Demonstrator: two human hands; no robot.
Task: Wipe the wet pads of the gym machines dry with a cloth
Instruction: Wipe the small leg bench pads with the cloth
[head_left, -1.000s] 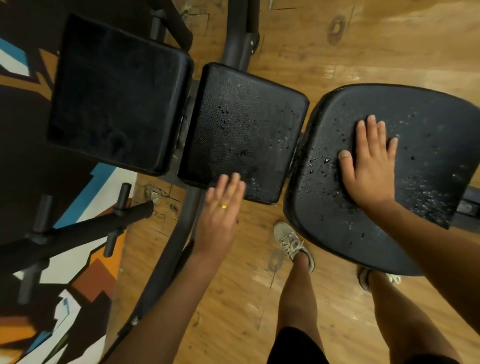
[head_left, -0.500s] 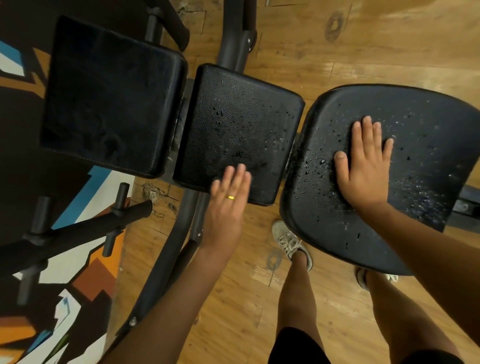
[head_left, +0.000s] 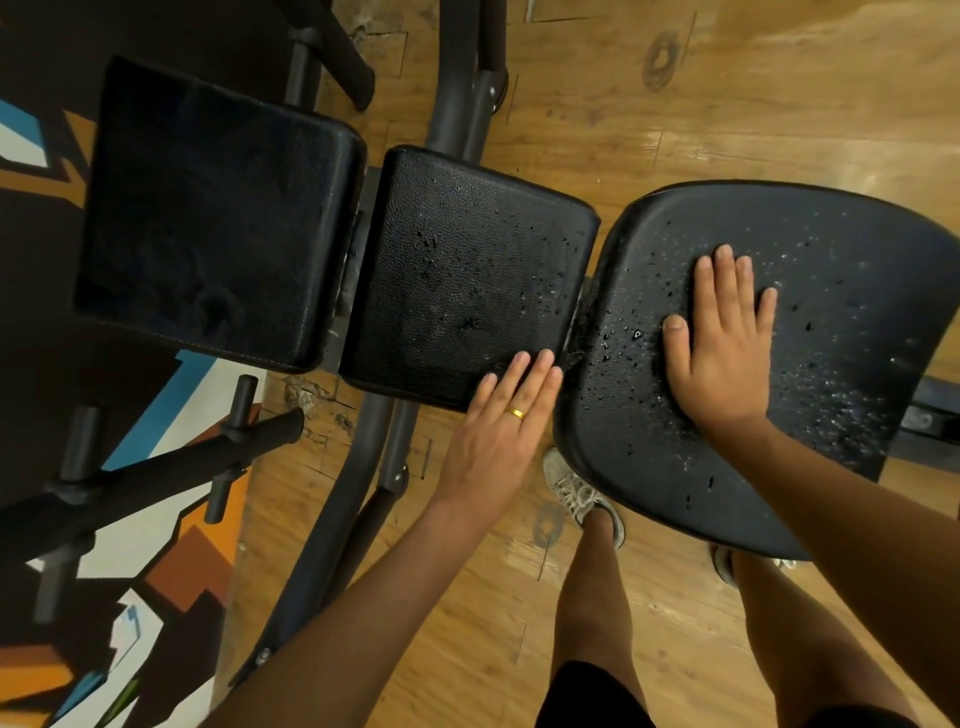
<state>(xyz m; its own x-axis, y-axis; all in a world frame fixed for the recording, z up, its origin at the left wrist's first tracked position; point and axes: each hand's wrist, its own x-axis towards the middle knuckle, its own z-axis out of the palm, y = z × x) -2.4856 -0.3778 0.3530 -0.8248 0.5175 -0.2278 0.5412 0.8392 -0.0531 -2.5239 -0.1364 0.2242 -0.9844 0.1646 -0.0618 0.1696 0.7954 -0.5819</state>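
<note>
Three black pads lie side by side below me. The rounded right pad (head_left: 841, 270) is speckled with water drops, and my right hand (head_left: 719, 343) rests flat on it with straight fingers. The middle pad (head_left: 467, 260) carries drops on its right half. My left hand (head_left: 498, 431), a gold ring on one finger, is open, its straight fingertips over the middle pad's near right corner, next to the gap between the pads. The left pad (head_left: 218, 208) looks smeared rather than beaded. No cloth shows in either hand or anywhere in view.
The machine's dark metal frame tube (head_left: 343, 499) runs under the pads toward me. A black bar with pegs (head_left: 156, 467) sticks out at the left over a patterned mat (head_left: 156, 561). My legs and grey shoe (head_left: 582, 493) stand on the wooden floor (head_left: 727, 104).
My left hand has slid to the right along the middle pad's near edge, up to its right corner. My right hand has stayed flat on the right pad.
</note>
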